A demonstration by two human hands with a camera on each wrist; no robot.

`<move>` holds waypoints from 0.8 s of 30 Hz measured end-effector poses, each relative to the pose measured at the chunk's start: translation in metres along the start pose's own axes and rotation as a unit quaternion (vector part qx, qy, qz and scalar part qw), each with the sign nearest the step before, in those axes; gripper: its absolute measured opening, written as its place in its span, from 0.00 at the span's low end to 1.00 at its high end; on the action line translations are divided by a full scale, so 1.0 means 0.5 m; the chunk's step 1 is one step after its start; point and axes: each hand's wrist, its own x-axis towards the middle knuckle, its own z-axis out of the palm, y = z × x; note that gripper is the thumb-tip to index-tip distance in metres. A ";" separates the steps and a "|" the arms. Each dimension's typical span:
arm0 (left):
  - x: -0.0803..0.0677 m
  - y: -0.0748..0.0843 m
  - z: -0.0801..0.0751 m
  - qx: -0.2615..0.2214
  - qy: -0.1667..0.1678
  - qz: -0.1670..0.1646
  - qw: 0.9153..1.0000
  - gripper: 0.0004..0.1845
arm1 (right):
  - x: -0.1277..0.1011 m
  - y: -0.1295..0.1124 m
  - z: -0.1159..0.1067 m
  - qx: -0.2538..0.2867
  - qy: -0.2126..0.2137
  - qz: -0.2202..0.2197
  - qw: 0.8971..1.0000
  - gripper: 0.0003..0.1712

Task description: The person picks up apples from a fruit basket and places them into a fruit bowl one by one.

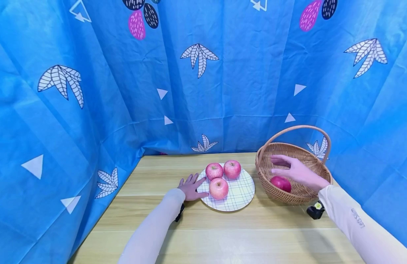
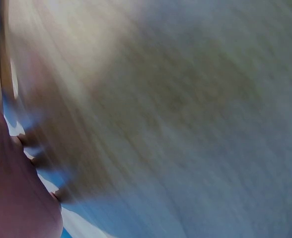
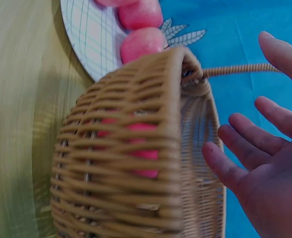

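Note:
A white checked plate point(image 1: 242, 194) sits mid-table with three pink apples point(image 1: 218, 188) on it. My left hand point(image 1: 191, 186) lies flat on the table with straight fingers touching the plate's left rim. To the right stands a wicker basket point(image 1: 272, 190) with a hoop handle, and one red apple point(image 1: 280, 183) lies inside it. My right hand point(image 1: 293, 169) hovers open over the basket, fingers spread and holding nothing. The right wrist view shows the basket point(image 3: 136, 163) from its side, the apple point(image 3: 136, 148) pink through the weave, and my spread fingers point(image 3: 235, 168).
A wooden table point(image 1: 223, 234) is closed in by a blue patterned curtain point(image 1: 203, 73) behind and on both sides. The left wrist view is a blur of table surface point(image 2: 185, 124).

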 end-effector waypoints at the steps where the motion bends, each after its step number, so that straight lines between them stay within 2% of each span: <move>1: 0.001 -0.001 0.001 0.000 0.001 0.000 1.000 0.51 | 0.000 0.005 -0.001 0.000 0.000 0.001 1.000 0.39; 16: 0.007 -0.005 0.006 -0.001 0.000 0.004 1.000 0.52 | -0.007 0.076 -0.005 0.015 -0.017 0.033 0.999 0.41; 24: 0.005 -0.005 0.006 -0.007 0.005 0.006 1.000 0.52 | -0.004 0.088 -0.003 0.005 -0.037 0.037 0.999 0.40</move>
